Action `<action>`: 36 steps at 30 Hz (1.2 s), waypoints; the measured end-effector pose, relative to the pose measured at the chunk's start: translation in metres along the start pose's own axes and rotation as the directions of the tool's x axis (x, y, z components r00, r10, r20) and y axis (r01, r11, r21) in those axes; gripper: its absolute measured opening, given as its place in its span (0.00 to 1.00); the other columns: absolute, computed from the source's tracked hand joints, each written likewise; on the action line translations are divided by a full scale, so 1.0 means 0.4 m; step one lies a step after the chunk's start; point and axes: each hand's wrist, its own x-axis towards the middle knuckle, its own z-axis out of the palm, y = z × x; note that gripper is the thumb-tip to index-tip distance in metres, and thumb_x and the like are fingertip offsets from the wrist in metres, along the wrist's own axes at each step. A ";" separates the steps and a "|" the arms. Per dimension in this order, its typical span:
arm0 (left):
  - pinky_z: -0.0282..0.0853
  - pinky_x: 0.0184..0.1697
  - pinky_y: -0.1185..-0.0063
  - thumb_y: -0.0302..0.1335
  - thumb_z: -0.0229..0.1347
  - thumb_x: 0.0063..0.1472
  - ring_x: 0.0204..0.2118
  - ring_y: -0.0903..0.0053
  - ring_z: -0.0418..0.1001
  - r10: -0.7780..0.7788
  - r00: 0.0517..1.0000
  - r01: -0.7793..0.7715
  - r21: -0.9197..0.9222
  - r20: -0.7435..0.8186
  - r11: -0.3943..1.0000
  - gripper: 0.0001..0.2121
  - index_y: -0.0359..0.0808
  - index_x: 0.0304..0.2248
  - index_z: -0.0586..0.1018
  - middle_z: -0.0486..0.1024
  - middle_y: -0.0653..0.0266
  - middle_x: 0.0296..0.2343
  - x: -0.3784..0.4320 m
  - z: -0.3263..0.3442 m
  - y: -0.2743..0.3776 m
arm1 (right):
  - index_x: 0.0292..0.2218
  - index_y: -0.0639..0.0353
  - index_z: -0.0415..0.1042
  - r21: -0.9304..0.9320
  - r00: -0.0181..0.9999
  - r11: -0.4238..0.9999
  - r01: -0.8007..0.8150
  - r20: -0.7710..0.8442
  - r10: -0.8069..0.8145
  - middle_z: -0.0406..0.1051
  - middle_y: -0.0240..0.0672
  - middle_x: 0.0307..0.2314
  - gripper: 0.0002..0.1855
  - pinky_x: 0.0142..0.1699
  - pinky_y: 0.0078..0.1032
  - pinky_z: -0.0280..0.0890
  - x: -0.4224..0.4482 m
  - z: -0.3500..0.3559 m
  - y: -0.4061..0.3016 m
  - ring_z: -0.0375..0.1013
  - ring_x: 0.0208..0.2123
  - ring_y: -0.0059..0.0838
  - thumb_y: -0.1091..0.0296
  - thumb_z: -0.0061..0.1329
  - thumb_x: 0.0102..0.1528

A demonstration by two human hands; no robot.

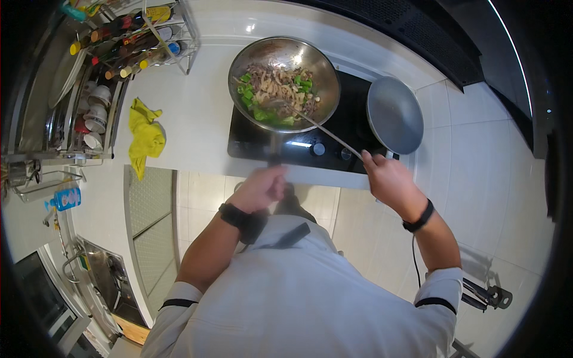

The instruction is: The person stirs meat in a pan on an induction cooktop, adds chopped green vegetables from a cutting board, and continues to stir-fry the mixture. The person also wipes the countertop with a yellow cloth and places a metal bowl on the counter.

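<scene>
A steel wok (282, 51) sits on the left part of a black glass cooktop (351, 96). Inside it are browned meat strips (275, 85) and cut green peppers (264, 114). My right hand (393, 179) grips the shaft end of a metal ladle (333, 135), whose head rests among the food, partly buried. My left hand (262, 188), slightly blurred, is closed around the end of the wok's handle (275, 145) at the counter's front edge. To the right of the wok, a grey frying pan (395, 115) lies at the cooktop's right end.
A yellow cloth (147, 134) lies on the white counter (201, 107). Further left stand a rack with several sauce bottles (134, 42) and a dish rack with bowls (96, 112). A blue soap bottle (67, 199) and a sink (109, 273) are at lower left. The range hood (389, 22) overhangs the back.
</scene>
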 end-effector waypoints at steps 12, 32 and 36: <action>0.55 0.19 0.85 0.28 0.57 0.61 0.17 0.87 0.60 0.031 1.000 -0.031 0.022 -0.006 0.999 0.09 0.41 0.25 0.71 0.65 0.75 0.17 -0.004 -0.001 -0.003 | 0.35 0.67 0.73 0.431 0.980 0.900 -0.061 -0.143 0.135 0.71 0.52 0.22 0.07 0.32 0.41 0.67 0.028 -0.011 -0.008 0.72 0.27 0.53 0.79 0.47 0.52; 0.55 0.20 0.84 0.28 0.56 0.62 0.17 0.86 0.59 0.020 0.999 -0.023 0.054 0.047 0.998 0.11 0.40 0.24 0.68 0.64 0.75 0.18 -0.005 -0.003 0.008 | 0.29 0.64 0.74 0.431 0.955 0.901 -0.054 -0.241 0.173 0.72 0.55 0.24 0.06 0.35 0.45 0.68 0.235 0.104 0.092 0.72 0.29 0.58 0.73 0.46 0.53; 0.55 0.20 0.83 0.28 0.56 0.62 0.17 0.86 0.59 0.005 1.000 -0.006 0.041 0.006 0.999 0.11 0.41 0.24 0.68 0.64 0.75 0.18 -0.015 0.007 0.011 | 0.36 0.63 0.74 0.329 0.986 0.942 -0.069 -0.119 0.114 0.72 0.52 0.23 0.09 0.33 0.43 0.67 0.114 0.007 0.060 0.72 0.27 0.55 0.75 0.47 0.53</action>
